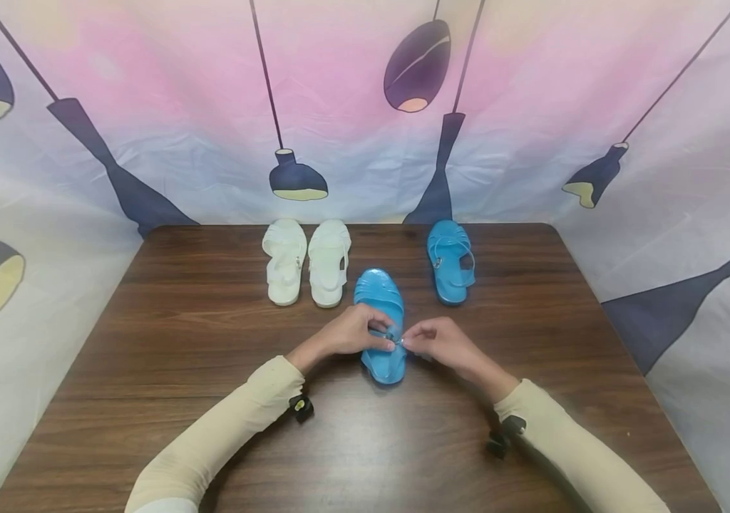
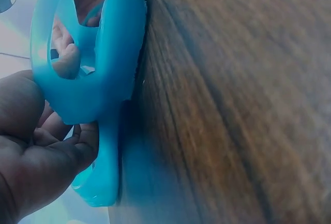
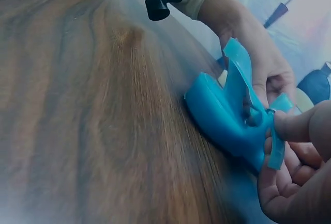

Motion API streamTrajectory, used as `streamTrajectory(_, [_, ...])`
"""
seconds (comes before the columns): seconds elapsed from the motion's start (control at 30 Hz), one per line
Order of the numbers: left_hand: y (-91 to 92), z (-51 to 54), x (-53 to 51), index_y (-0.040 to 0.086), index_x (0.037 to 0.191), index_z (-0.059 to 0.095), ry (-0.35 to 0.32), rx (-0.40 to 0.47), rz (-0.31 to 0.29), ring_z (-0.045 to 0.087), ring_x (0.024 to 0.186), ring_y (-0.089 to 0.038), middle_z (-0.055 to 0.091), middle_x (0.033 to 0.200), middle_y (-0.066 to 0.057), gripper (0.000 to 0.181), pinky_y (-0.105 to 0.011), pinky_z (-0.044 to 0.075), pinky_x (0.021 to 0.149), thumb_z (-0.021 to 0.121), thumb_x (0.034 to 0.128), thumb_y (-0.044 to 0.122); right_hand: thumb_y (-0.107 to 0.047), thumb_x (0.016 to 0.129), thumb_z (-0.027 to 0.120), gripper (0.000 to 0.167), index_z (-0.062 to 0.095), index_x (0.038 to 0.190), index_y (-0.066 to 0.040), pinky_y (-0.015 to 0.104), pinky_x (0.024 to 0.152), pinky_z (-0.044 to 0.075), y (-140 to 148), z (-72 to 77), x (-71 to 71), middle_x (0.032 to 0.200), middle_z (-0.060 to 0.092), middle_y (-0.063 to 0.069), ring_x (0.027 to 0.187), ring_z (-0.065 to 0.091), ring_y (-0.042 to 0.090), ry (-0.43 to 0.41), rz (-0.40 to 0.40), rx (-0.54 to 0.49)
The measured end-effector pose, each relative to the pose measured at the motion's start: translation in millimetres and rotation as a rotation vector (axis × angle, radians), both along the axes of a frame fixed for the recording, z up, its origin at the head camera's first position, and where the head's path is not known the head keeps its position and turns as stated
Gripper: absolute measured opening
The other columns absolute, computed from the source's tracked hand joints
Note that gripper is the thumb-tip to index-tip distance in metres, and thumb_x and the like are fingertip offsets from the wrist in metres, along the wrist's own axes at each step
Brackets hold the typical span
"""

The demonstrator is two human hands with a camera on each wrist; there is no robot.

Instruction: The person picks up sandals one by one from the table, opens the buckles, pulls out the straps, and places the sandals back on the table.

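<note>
A blue sandal (image 1: 378, 291) lies sole down near the middle of the table, toe pointing away from me. My left hand (image 1: 347, 332) reaches in from its left side, thumb and fingers pinching the sandal's strap near a small metal buckle (image 3: 270, 112). On the other side, my right hand (image 1: 443, 343) pinches the ankle strap (image 3: 277, 149) between thumb and fingers, and the strap's end sticks out past them. In the left wrist view the heel part (image 2: 124, 43) stands close to the camera, hiding some of the fingers behind it.
Another blue sandal (image 1: 450, 274) lies at the back right, its strap standing up in a loop. Side by side at the back left are two white sandals, one (image 1: 284, 281) left of the other (image 1: 326, 281). A patterned cloth (image 1: 352, 128) hangs behind the brown wooden table (image 1: 211, 335).
</note>
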State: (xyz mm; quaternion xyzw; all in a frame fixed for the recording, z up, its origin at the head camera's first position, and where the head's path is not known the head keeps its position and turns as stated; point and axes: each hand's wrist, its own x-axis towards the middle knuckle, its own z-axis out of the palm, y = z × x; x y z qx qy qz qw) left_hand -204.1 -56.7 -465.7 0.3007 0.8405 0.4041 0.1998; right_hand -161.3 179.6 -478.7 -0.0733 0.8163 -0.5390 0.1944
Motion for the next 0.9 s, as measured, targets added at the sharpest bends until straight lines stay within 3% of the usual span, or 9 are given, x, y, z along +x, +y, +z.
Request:
streamTrajectory(0.13, [0.4, -1.1, 0.2, 0.010, 0.112, 0.076, -0.006, 0.016, -0.007, 0.071, 0.111, -0.019, 0.077, 0.112, -0.001, 0.028, -0.031, 0.057, 0.093, 0.083, 0.0876, 0.020, -0.019, 0.094, 0.074, 0.020, 0.076, 0.106, -0.003, 0.033, 0.075, 0.056, -3, 1.4, -1.8, 0.095, 0.075, 0.007, 0.085, 0.067, 0.019, 0.006, -0.005, -0.018])
streamTrajectory(0.37, [-0.4, -1.2, 0.2, 0.005, 0.117, 0.074, -0.005, 0.004, 0.015, 0.071, 0.110, -0.021, 0.075, 0.116, -0.006, 0.035, -0.032, 0.057, 0.092, 0.084, 0.0868, 0.020, -0.020, 0.095, 0.073, 0.021, 0.075, 0.108, -0.004, 0.036, 0.080, 0.059, 5, -1.1, 3.3, 0.098, 0.075, 0.007, 0.089, 0.068, 0.020, -0.086, -0.034, 0.009])
streamTrajectory(0.73, [0.7, 1.3, -2.3, 0.010, 0.112, 0.077, -0.003, 0.006, -0.027, 0.071, 0.109, -0.019, 0.077, 0.108, 0.000, 0.028, -0.032, 0.058, 0.091, 0.084, 0.0862, 0.020, -0.014, 0.092, 0.075, 0.017, 0.075, 0.104, -0.001, 0.033, 0.075, 0.058, -4, 1.2, -3.6, 0.091, 0.075, 0.008, 0.084, 0.068, 0.020, -0.004, -0.034, -0.018])
streamTrajectory(0.9, [-0.5, 0.9, -1.6, 0.009, 0.113, 0.077, -0.004, -0.010, -0.020, 0.072, 0.108, -0.019, 0.077, 0.111, -0.002, 0.029, -0.032, 0.058, 0.091, 0.084, 0.0866, 0.019, -0.015, 0.094, 0.073, 0.019, 0.075, 0.106, -0.001, 0.035, 0.076, 0.060, 1, 2.2, -2.0, 0.094, 0.074, 0.009, 0.083, 0.069, 0.021, -0.084, -0.022, -0.027])
